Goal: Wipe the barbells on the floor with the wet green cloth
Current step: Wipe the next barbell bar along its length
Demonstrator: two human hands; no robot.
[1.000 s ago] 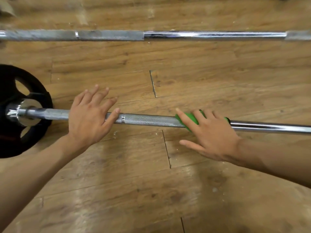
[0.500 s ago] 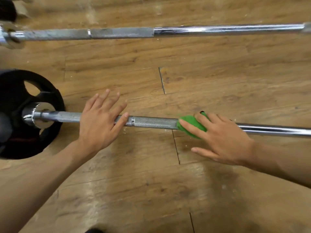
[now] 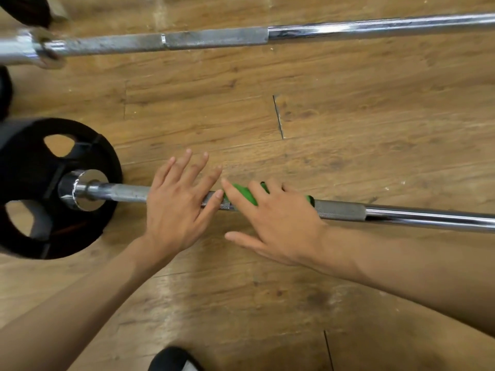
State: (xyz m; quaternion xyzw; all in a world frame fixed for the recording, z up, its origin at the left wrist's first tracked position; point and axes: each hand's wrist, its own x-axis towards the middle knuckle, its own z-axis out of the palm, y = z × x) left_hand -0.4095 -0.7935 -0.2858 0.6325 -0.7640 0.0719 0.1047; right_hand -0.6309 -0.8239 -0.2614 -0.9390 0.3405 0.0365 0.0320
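The right grip (image 3: 281,223) lies flat, fingers straight, pressing the green cloth (image 3: 245,195) onto the near barbell (image 3: 340,210). Just left of it, the left grip (image 3: 176,207) rests open-fingered on the same bar.

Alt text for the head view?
Right hand presses a green cloth onto the near barbell on a wooden floor; left hand rests on the bar beside it. A black weight plate is on its left end; a second barbell lies beyond.
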